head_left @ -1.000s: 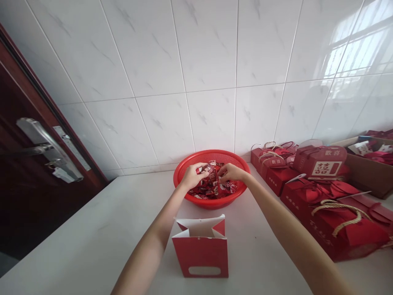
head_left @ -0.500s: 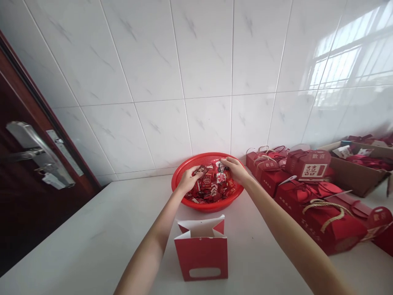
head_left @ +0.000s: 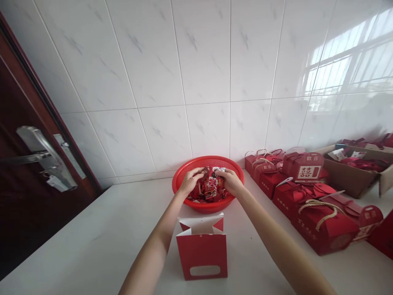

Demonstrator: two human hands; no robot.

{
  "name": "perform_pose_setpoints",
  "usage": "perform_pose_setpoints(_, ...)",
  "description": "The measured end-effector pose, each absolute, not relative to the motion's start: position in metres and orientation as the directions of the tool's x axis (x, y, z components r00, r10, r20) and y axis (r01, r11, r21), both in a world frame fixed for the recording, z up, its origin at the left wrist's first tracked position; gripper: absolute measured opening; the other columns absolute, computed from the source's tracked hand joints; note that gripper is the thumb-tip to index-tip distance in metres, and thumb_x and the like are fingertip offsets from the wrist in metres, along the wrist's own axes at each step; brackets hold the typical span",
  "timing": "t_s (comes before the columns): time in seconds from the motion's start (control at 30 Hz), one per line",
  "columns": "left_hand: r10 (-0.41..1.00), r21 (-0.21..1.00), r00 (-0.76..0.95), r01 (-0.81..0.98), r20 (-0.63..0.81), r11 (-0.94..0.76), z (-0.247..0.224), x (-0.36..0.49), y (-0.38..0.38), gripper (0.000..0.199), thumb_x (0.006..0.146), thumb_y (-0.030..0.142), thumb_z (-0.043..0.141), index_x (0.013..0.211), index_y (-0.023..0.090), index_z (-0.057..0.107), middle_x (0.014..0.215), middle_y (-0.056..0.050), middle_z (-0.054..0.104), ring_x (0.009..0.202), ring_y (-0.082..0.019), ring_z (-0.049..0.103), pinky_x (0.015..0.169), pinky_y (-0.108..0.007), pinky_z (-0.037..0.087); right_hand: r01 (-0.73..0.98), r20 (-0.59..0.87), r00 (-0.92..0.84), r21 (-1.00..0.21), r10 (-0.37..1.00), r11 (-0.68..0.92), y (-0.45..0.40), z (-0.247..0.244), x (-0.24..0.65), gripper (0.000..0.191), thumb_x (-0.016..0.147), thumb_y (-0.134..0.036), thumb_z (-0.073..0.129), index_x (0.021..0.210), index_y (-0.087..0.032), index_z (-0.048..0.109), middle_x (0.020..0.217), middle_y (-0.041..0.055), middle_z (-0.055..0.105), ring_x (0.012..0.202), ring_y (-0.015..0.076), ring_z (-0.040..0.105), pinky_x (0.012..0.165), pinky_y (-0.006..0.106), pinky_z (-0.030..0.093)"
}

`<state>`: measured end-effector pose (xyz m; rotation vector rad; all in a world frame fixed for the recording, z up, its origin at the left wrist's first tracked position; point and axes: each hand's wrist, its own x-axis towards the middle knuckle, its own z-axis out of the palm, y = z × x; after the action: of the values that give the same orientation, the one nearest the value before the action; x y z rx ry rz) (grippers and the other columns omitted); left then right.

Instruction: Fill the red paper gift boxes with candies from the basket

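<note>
Both my hands are inside a round red plastic basket (head_left: 211,208) of wrapped candies (head_left: 206,194). My left hand (head_left: 190,181), at the basket's left side, pinches a dark red wrapped candy (head_left: 205,172) between thumb and fingers. On the right, my right hand (head_left: 232,180) grips a red and white candy packet (head_left: 217,171) with a printed figure. Between my forearms stands an upright red paper gift box (head_left: 202,252), its white-lined top unfolded and a pale oval window low on its front.
Red gift boxes (head_left: 325,223) with rope handles line the right of the white table (head_left: 135,229). Behind them is a cardboard carton (head_left: 350,178) of red items. A tiled wall (head_left: 156,135) backs the table; a dark door (head_left: 21,172) is at left.
My right hand has moved left and slightly down with the candy packet, nearer my left hand. My left hand still holds the dark red candy. The view has shifted slightly.
</note>
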<state>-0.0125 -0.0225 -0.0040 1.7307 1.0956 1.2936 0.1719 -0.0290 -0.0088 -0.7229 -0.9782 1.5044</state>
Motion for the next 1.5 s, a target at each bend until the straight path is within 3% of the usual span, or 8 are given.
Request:
perform_pose_setpoints(0.23,0.898,0.876,0.205,0.218,0.39,-0.43,-0.0064,-0.0134,-0.0209,0.044,0.072,0.038,0.074,0.111,0.018,0.074,0.119,-0.009,0.074,0.116,-0.029,0.065,0.106,-0.045,0.047,-0.504,0.104,-0.187,-0.864,0.977,-0.005,-0.0283,-0.0122,0.1721,0.027,0.053,-0.024,0.085,0.074,-0.017,0.069,0.07,0.0035,0.073,0.067,0.0202,0.069,0.07,0.033,0.058)
perform_pose_setpoints(0.47,0.898,0.874,0.234,0.236,0.372,-0.424,-0.0077,-0.0134,-0.0188,0.046,0.074,0.044,0.073,0.111,0.017,0.073,0.111,-0.01,0.075,0.108,-0.028,0.067,0.1,-0.044,0.051,-0.531,0.124,-0.161,-0.847,0.979,0.02,-0.031,-0.0116,0.1731,0.032,0.052,-0.029,0.086,0.078,-0.018,0.07,0.074,0.002,0.074,0.07,0.019,0.069,0.072,0.033,0.058)
perform_pose_setpoints(0.9,0.892,0.858,0.247,0.269,0.378,-0.438,-0.0024,-0.011,-0.0241,0.042,0.073,0.042,0.074,0.107,0.017,0.075,0.114,-0.01,0.075,0.109,-0.028,0.067,0.099,-0.042,0.05,-0.519,0.1,-0.135,-0.855,0.986,0.016,-0.0343,-0.0091,0.1737,0.027,0.056,-0.027,0.082,0.077,-0.018,0.067,0.074,0.0026,0.074,0.072,0.0211,0.07,0.069,0.033,0.058)
perform_pose_setpoints(1.13,0.934,0.868,0.132,0.346,0.332,-0.357,-0.004,-0.0124,-0.0221,0.032,0.072,0.039,0.069,0.094,0.017,0.077,0.103,-0.008,0.077,0.102,-0.028,0.068,0.095,-0.041,0.051,-0.51,0.092,-0.082,-0.859,0.992,0.037,-0.0355,-0.0083,0.1744,0.022,0.058,-0.025,0.078,0.075,-0.019,0.066,0.073,0.0016,0.072,0.071,0.0202,0.069,0.068,0.032,0.058)
perform_pose_setpoints(1.23,0.929,0.866,0.161,0.338,0.334,-0.37,-0.005,-0.0126,-0.0222,0.039,0.073,0.041,0.069,0.102,0.016,0.076,0.111,-0.01,0.076,0.105,-0.029,0.068,0.096,-0.041,0.051,-0.506,0.086,-0.065,-0.861,0.994,0.041,-0.035,-0.0087,0.1738,0.021,0.058,-0.023,0.077,0.074,-0.019,0.065,0.072,0.0017,0.072,0.071,0.02,0.069,0.068,0.032,0.057)
perform_pose_setpoints(1.4,0.882,0.813,0.266,0.352,0.389,-0.464,-0.0051,-0.0113,-0.0242,0.049,0.077,0.049,0.07,0.115,0.017,0.072,0.118,-0.011,0.073,0.11,-0.028,0.066,0.098,-0.039,0.05,-0.52,0.067,-0.069,-0.854,0.995,0.022,-0.0338,-0.009,0.1722,0.022,0.056,-0.022,0.077,0.074,-0.018,0.066,0.069,0.003,0.072,0.068,0.0217,0.069,0.067,0.035,0.058)
perform_pose_setpoints(1.5,0.883,0.699,0.232,0.543,0.409,-0.466,-0.0079,-0.0118,-0.0218,0.047,0.087,0.052,0.06,0.118,0.019,0.07,0.111,-0.01,0.073,0.105,-0.028,0.067,0.093,-0.039,0.052,-0.562,0.055,0.012,-0.825,0.998,0.052,-0.0305,-0.0103,0.173,0.023,0.056,-0.023,0.078,0.075,-0.019,0.065,0.071,0.0017,0.072,0.07,0.0208,0.069,0.068,0.034,0.058)
